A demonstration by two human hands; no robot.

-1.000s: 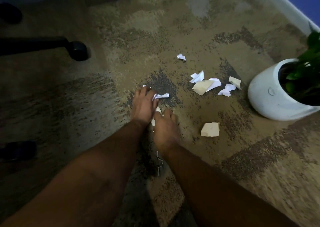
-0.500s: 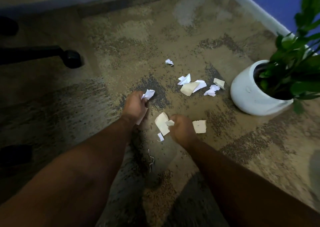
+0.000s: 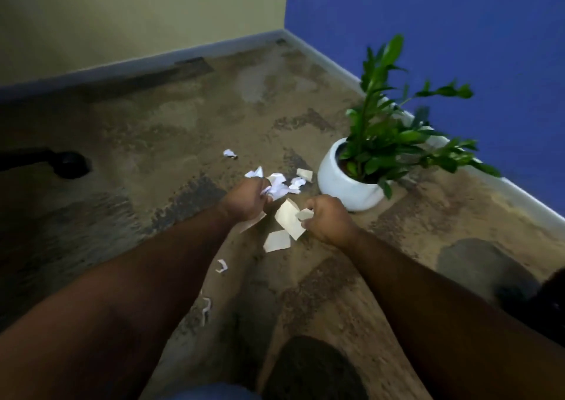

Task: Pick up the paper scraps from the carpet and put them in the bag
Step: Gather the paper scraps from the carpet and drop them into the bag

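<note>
While both fists are clamping crumpled paper, I'm eyeing the cream square scrap (image 3: pixel 276 240), seemingly nearer my right hand (image 3: pixel 328 219) than my left hand (image 3: pixel 244 199).

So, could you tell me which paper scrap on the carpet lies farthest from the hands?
The small crumpled white scrap, alone beyond the cluster, toward the baseboard.

Both hands lifted off carpet (image 3: pixel 171 130): left hand (image 3: pixel 244 199) now grips crumpled white scraps (image 3: pixel 276 189), right hand (image 3: pixel 327 221) pinches cream scraps (image 3: pixel 290 219). View tilted upward.
</note>
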